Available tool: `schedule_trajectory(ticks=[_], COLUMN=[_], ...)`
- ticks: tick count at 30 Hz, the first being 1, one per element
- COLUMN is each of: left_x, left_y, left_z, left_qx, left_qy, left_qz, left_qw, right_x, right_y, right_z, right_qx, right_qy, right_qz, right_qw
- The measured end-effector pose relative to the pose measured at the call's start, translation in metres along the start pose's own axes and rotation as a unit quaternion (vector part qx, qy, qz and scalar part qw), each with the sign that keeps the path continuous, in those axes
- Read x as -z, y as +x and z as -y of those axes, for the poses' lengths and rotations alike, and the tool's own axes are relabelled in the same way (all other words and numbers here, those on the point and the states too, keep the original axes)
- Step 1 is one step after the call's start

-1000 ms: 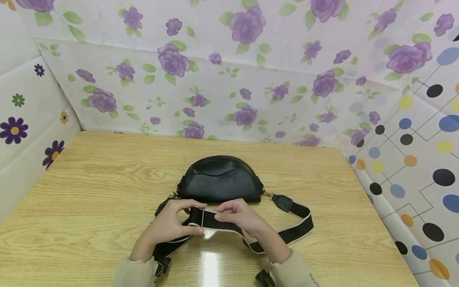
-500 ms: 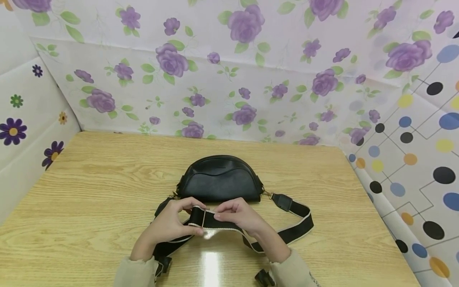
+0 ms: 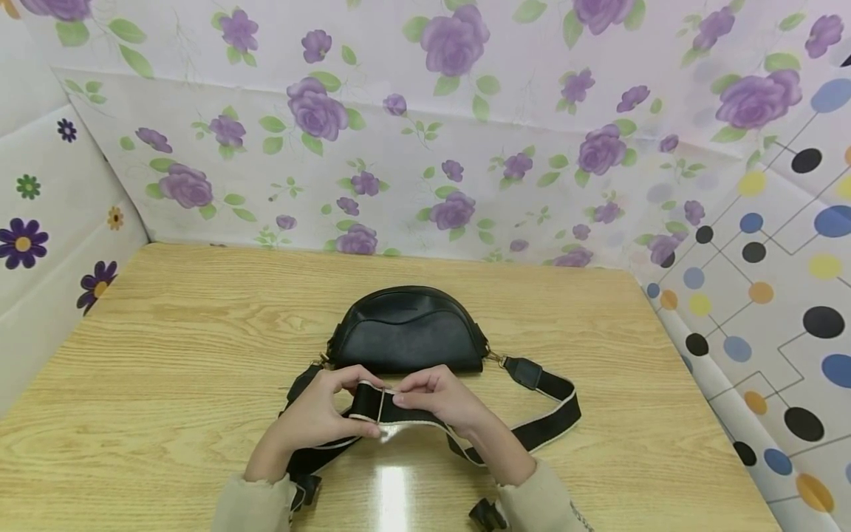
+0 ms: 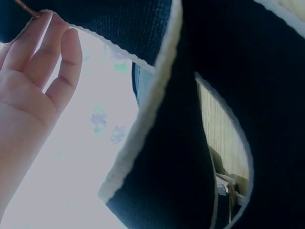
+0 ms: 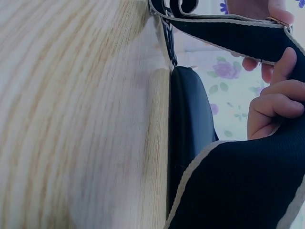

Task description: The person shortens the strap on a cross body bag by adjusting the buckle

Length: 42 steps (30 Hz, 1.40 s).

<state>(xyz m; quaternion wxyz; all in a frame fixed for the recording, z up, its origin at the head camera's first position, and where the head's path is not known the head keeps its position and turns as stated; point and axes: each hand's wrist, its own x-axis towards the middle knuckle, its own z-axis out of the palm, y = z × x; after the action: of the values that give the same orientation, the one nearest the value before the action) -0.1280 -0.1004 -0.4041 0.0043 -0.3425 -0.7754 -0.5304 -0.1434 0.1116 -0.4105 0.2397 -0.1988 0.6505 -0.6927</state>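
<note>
A black half-moon handbag stands on the table, its webbing strap with cream edges looping forward from both ends. My left hand holds the folded strap at a thin metal slide buckle, thumb below and fingers above. Just right of the buckle, my right hand pinches the strap between thumb and fingers. In the left wrist view the raised strap covers much of the picture, with the left fingers at its edge. In the right wrist view, the right hand grips the strap partly hidden behind it.
The wood-grain table lies under everything. A metal clasp joins the strap's leather end to the bag. A flowered sheet rises behind, and a dotted sheet borders the right side.
The slide buckle has shifted slightly right along the strap, toward the right fingertips, and the folded loop left of it shows a little longer. The bag stays in place.
</note>
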Motion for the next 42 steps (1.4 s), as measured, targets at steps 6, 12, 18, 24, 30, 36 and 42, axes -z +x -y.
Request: schedule_trajectory(ticks=[6,12,18,24,30,36,42], left_x=[-0.003,-0.004,-0.003,0.001,0.007,0.009,0.009], left_y=[0.002,0.003,0.001,0.002,0.003,0.002,0.003], left_z=[0.002,0.001,-0.001,-0.017,-0.033,-0.033,-0.032], left_qx=[-0.01,-0.003,0.008,0.007,0.02,0.027,0.018], left_qy=[0.014,0.018,0.009,0.01,0.011,0.004,0.001], left_qz=[-0.002,-0.004,-0.007,-0.011,-0.012,-0.009,-0.003], left_qw=[0.9998,0.9998,0.9999,0.9999,0.9997,0.9996,0.9998], right_x=[-0.002,-0.004,-0.004,-0.002,0.004,0.009,0.009], right_y=[0.002,0.002,0.001,0.0,-0.004,-0.007,-0.007], right_z=[-0.001,0.0,0.0,-0.002,-0.003,-0.003,-0.004], right_qx=[0.0,-0.009,-0.02,-0.032,-0.042,-0.026,-0.015], right_qy=[0.007,0.008,0.005,0.008,0.002,-0.003,0.006], right_qz=[-0.005,-0.008,-0.001,-0.001,-0.003,0.017,0.02], right_qw=[1.0,1.0,1.0,0.999,0.999,1.0,1.0])
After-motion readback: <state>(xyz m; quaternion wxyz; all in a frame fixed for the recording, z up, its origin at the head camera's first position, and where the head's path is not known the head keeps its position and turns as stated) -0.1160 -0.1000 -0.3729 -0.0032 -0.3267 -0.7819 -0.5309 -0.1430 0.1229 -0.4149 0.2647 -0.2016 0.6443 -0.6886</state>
